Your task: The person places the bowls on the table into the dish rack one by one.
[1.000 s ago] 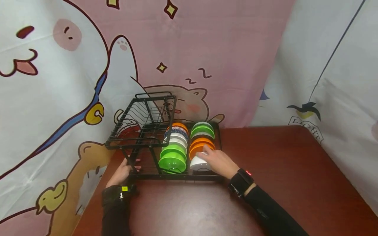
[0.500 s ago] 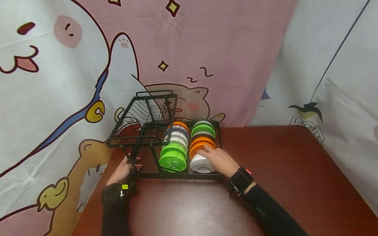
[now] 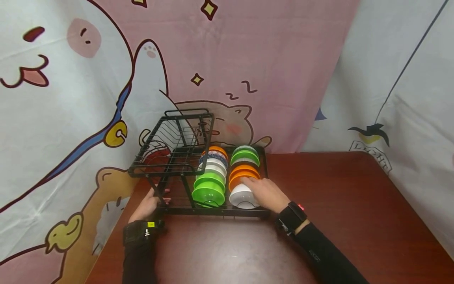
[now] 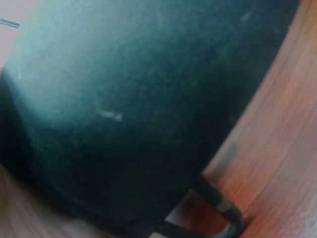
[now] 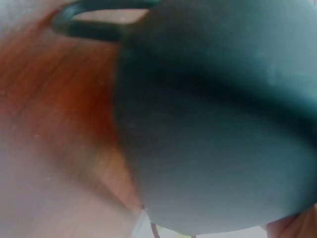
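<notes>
A black wire dish rack [image 3: 184, 172] stands on the table, with bowls tilted on edge in two rows on its lower tier. My right hand [image 3: 271, 196] holds the white bowl [image 3: 244, 197] at the front of the right row, by its upper rim. Behind that bowl are orange bowls [image 3: 244, 173], then a green bowl [image 3: 244, 157] further back. The left row has green bowls [image 3: 208, 192] in front, with white, patterned and orange ones behind. At the rack's left side my left hand [image 3: 148, 205] grips the frame, its fingertips showing inside. Both wrist views are mostly blocked by a dark shape.
An upper wire shelf [image 3: 170, 157] overhangs the rack's left part, close to the left row. Brown tabletop [image 3: 330, 189] extends to the right and in front. A printed cloth [image 3: 276, 71] hangs behind and along the left.
My right hand has shifted slightly on the white bowl, uncovering more of it. The left hand stays at the rack, and the head view has moved a little.
</notes>
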{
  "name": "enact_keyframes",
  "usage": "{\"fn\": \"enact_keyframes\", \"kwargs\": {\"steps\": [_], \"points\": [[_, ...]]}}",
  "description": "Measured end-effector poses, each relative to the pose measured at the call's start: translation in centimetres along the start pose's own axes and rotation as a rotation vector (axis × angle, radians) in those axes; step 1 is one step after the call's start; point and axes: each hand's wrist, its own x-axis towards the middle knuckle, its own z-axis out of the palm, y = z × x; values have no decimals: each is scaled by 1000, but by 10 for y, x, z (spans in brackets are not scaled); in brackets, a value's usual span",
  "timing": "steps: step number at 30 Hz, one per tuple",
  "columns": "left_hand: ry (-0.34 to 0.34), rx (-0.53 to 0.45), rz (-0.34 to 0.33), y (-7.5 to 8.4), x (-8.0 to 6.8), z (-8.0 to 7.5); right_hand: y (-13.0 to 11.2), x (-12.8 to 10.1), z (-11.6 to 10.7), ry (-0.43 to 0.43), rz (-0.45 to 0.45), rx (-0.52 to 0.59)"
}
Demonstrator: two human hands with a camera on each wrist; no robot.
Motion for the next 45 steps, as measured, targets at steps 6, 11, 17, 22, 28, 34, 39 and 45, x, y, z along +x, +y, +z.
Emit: {"fn": "enact_keyframes", "kwargs": {"steps": [6, 11, 17, 22, 28, 34, 39, 45], "points": [[-1, -6, 33, 1, 0, 0, 0, -2, 0, 3, 10, 1], [0, 22, 47, 1, 0, -1, 2, -4, 2, 24, -4, 28], [-1, 14, 66, 1, -1, 1, 8, -11, 2, 110, -98, 28], [10, 89, 75, 2, -1, -1, 11, -15, -4, 207, -143, 34], [13, 59, 38, 2, -1, 1, 11, -18, -5, 254, -153, 85], [5, 45, 34, 3, -2, 2, 11, -20, -4, 259, -149, 96], [-7, 92, 86, 1, -2, 0, 11, -20, -2, 282, -173, 76], [-19, 57, 107, -1, -1, -1, 11, -21, 0, 304, -182, 87]]}}
